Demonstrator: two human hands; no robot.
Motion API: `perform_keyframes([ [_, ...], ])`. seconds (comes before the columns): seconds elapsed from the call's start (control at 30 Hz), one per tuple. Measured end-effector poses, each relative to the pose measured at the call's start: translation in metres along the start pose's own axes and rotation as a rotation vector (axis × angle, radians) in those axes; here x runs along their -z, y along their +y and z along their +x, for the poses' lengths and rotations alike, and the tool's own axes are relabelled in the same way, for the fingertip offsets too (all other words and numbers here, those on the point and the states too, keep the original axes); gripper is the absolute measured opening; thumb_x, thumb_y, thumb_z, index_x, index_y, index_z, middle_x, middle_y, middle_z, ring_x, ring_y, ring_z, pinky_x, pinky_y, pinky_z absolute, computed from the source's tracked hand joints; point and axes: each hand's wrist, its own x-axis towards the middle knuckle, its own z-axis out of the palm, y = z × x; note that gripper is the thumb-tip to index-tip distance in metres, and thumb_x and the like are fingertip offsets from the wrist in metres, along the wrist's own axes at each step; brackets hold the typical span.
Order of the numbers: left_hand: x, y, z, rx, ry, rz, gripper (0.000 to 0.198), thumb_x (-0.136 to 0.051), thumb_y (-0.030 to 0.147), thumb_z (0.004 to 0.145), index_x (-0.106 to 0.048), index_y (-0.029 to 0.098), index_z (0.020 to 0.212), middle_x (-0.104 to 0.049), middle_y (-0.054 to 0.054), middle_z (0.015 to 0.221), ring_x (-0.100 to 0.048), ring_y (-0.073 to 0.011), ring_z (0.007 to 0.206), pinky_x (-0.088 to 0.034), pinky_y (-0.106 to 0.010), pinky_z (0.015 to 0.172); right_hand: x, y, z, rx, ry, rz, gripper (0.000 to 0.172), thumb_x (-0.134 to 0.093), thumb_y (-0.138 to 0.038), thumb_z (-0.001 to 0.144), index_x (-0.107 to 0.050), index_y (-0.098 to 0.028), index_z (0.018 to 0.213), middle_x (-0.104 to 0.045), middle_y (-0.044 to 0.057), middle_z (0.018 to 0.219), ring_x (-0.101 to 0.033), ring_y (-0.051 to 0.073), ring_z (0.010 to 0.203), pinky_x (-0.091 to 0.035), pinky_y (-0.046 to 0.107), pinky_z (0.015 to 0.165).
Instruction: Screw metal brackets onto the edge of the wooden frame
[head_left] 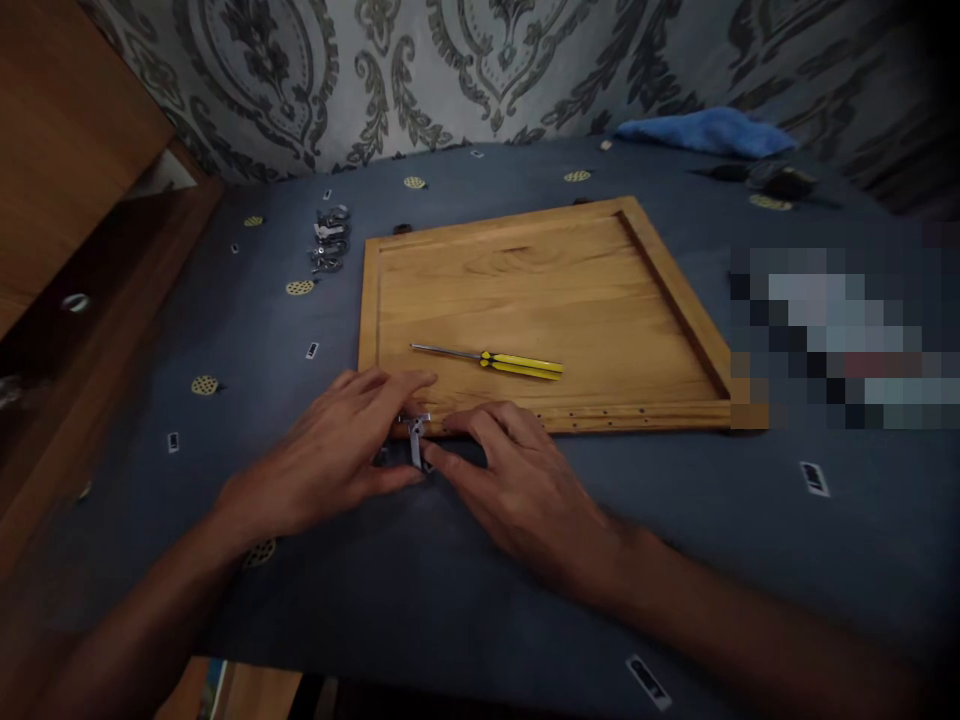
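1. We had our left hand point(337, 440) and right hand point(517, 470) just apart, with a metal hinge point(417, 442) between their fingertips, at the panel edge nearest us; we could not tell how firmly either gripped.
2. We judged that uneven fingertip pressure could twist the hinge askew against that edge.
3. We reckoned that the yellow-handled screwdriver point(521, 365), loose just beyond our hands, could slide if the framed wooden panel point(510, 280) tipped.
4. We counted two hands, one panel, one screwdriver and one hinge between the hands; beside our right hand, the drilled holes were too small to count.
5. Beyond our left hand we saw overlapping metal fittings point(330, 238), uncountable; well beyond our right, one blue cloth point(705, 132).
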Motion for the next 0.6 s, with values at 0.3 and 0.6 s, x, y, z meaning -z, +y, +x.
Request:
perform_keyframes([
  [0.3,-0.0027,-0.0012,-0.0005,0.007,0.024,-0.055,0.076,-0.081,0.025,0.089,-0.039,0.034,0.152,-0.070,-0.006,0.124,-0.066,-0.0304,0.118,-0.053,-0.050,0.100,-0.0019,-0.0011,-0.0004,-0.005,0.014,0.034,0.028,-0.047,-0.016,0.107,-0.073,-0.015,0.118,-0.070,0.013,0.106,-0.054,0.027,0.096,-0.051,0.042,0.085],
  [0.6,-0.0001,0.0000,0.0026,-0.001,0.009,-0.067,0.077,-0.082,0.023,0.087,-0.040,0.034,0.150,-0.072,-0.006,0.122,-0.067,-0.0316,0.121,-0.054,-0.051,0.103,0.0007,-0.0018,0.0004,0.000,-0.004,0.046,0.031,-0.045,-0.015,0.108,-0.073,-0.011,0.121,-0.070,0.015,0.106,-0.054,0.027,0.096,-0.050,0.042,0.086],
])
